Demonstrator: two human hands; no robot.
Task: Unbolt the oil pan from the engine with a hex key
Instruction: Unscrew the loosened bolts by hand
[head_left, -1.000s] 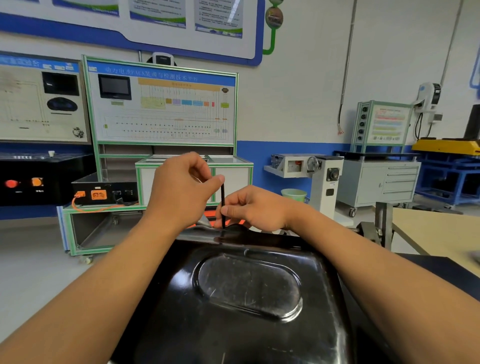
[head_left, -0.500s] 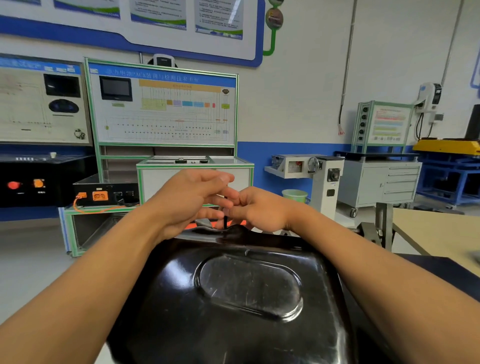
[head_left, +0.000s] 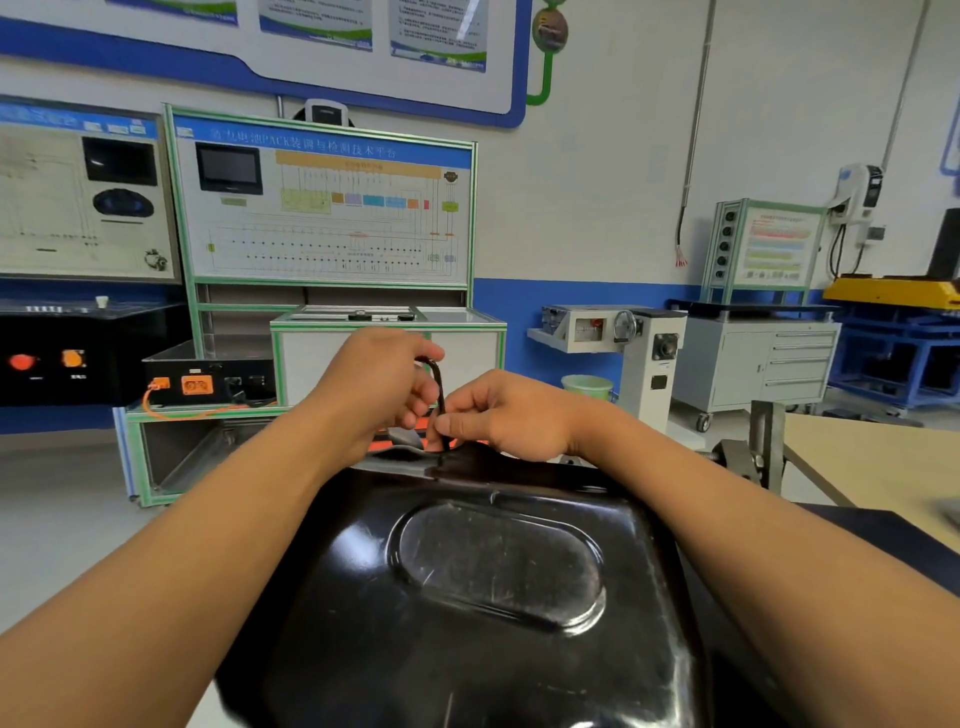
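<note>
A glossy black oil pan with an oval recess fills the lower middle of the head view. A thin black hex key stands upright at the pan's far flange, its bent end at the top. My left hand grips the bent top of the key with curled fingers. My right hand pinches the lower shaft just above the flange. The bolt under the key's tip is hidden by my fingers.
A tan workbench and a metal stand bracket lie to the right. Behind stand a green-framed training panel, a black box with an orange cable, a grey cabinet and a green bucket.
My left hand turned the top of the key round: it went from pinching the upright end, through a low sweep over my right hand, to gripping the bent end higher up. My right hand stayed.
</note>
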